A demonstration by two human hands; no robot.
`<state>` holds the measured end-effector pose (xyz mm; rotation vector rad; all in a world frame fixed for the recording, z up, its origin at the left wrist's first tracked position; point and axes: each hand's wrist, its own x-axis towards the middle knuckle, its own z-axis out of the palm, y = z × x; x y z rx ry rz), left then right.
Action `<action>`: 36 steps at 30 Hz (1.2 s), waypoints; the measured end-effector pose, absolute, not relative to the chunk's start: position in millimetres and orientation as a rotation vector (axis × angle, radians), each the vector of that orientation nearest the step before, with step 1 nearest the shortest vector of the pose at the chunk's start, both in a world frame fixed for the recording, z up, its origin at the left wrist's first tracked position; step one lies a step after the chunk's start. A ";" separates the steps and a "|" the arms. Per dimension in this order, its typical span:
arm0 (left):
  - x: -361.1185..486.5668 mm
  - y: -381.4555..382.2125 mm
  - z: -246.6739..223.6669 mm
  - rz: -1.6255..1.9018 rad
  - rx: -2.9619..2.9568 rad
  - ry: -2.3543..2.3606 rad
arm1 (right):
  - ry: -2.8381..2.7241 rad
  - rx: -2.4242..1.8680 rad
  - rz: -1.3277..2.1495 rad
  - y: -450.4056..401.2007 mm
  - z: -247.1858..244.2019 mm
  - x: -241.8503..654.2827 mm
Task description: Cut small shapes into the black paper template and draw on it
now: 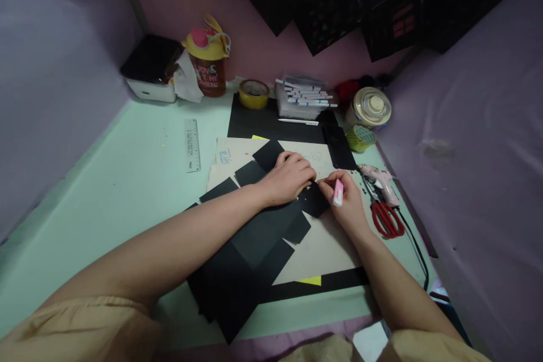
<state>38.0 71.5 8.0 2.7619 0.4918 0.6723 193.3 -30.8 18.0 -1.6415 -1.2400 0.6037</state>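
Note:
Black cut card (267, 237) with several flaps lies at a slant over a pale, marked board (335, 249). My left hand (292, 177) lies flat on the card's upper part, fingers spread and bent a little. Just to its right, my right hand (345, 198) is closed round a pink and white cutter (338, 193) near a black flap with small cut holes. The cutter's tip is hidden by my fingers. Small black scraps lie on the board to the right of my right hand.
Red-handled scissors (387, 219) and a pink glue gun (379, 178) with a cord lie at the right. A phone (338, 147), tape rolls (253, 94), a box of pens (303, 93) and a bottle (207, 62) stand behind. A clear ruler (192, 146) is at the left.

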 end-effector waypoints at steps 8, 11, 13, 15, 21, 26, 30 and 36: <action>37.1 71.8 7.9 0.670 2.756 0.484 | -1.273 -1.691 0.546 -30.2 17.9 197.5; 37.1 71.9 8.7 0.653 2.758 0.486 | -1.289 -1.718 0.429 -30.7 20.8 200.2; 37.2 71.7 9.3 0.645 2.759 0.486 | -1.296 -1.710 0.445 -31.1 20.9 200.0; 37.2 71.6 9.8 0.643 2.758 0.485 | -1.302 -1.695 0.523 -31.6 19.3 199.3; 36.8 72.4 9.4 0.640 2.727 0.467 | -1.376 -1.783 0.460 -33.2 14.4 205.0; 36.3 73.0 11.1 0.659 2.646 0.514 | -1.376 -1.788 0.430 -32.7 13.2 211.9; 33.4 72.9 27.1 0.758 2.512 0.638 | -1.383 -1.770 0.505 -32.9 12.7 213.5; 19.4 82.5 69.0 0.952 2.367 0.784 | -1.411 -1.811 0.490 -35.8 15.6 214.8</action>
